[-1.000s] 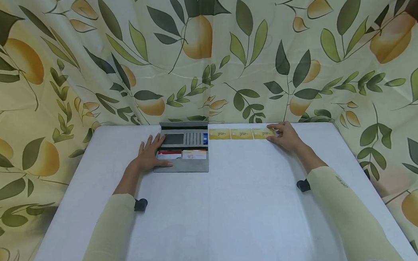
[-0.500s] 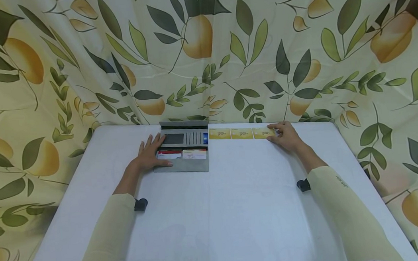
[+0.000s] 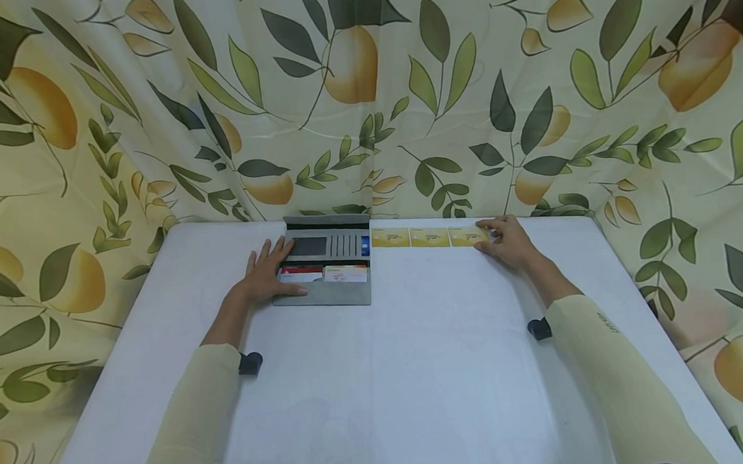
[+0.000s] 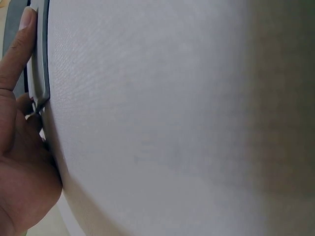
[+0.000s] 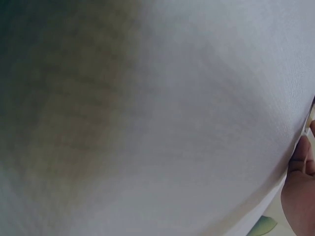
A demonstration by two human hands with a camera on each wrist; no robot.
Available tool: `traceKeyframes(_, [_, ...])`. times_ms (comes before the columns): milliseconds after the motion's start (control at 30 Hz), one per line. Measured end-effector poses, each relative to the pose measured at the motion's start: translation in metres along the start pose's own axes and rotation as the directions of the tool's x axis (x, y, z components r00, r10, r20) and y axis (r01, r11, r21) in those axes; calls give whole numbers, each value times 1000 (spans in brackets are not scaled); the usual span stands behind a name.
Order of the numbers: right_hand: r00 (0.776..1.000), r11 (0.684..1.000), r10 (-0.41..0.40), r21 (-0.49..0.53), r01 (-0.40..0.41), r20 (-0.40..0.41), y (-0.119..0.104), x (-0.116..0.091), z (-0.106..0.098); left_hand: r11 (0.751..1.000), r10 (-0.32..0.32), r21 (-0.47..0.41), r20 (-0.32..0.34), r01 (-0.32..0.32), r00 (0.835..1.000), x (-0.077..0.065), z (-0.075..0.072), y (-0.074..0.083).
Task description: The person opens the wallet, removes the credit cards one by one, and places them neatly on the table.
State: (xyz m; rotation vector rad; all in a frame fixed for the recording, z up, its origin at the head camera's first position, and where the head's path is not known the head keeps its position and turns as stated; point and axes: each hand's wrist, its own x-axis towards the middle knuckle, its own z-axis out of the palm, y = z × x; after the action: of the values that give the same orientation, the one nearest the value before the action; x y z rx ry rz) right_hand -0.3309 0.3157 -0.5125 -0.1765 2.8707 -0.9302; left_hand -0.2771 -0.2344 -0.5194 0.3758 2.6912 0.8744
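Note:
A grey wallet [image 3: 340, 296] lies unfolded at the back of the white table. My left hand [image 3: 261, 276] rests on its left side with the fingers spread and the thumb along the lower panel. Two white cards, one with a red top [image 3: 302, 274] and one plainer [image 3: 346, 275], sit in the lower pocket. A blue card [image 3: 365, 246] shows at the upper right slot. Right of the wallet, three yellow cards line up: left [image 3: 390, 238], middle [image 3: 429, 238] and right [image 3: 466, 237]. My right hand [image 3: 509, 243] holds the last one's right end between thumb and fingers.
White cloth covers the table [image 3: 381, 387]. A curtain [image 3: 403, 116] printed with fruit and leaves hangs right behind the back edge. Dark wrist devices sit at the left cuff [image 3: 250, 363] and right cuff [image 3: 540, 330].

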Motion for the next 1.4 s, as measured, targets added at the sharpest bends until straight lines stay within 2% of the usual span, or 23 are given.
traceKeyframes(500, [1000, 1000, -4, 3, 4, 3, -2, 1, -1, 1000, 7, -1, 3, -7, 1000, 1, 0, -1])
traceKeyframes(700, [999, 999, -18, -34, 17, -36, -8, 4, 0, 1000, 1, 7, 3, -1, 1000, 3, 1, -3])
traceKeyframes(1000, [997, 999, -14, -31, 12, -81, -32, 8, 17, 1000, -1, 17, 2, 1, 1000, 3, 0, -1])
traceKeyframes(1400, [985, 988, -156, -6, 156, -80, -82, 13, 47, 1000, 1, 13, -1, -1, 1000, -1, 0, 0])
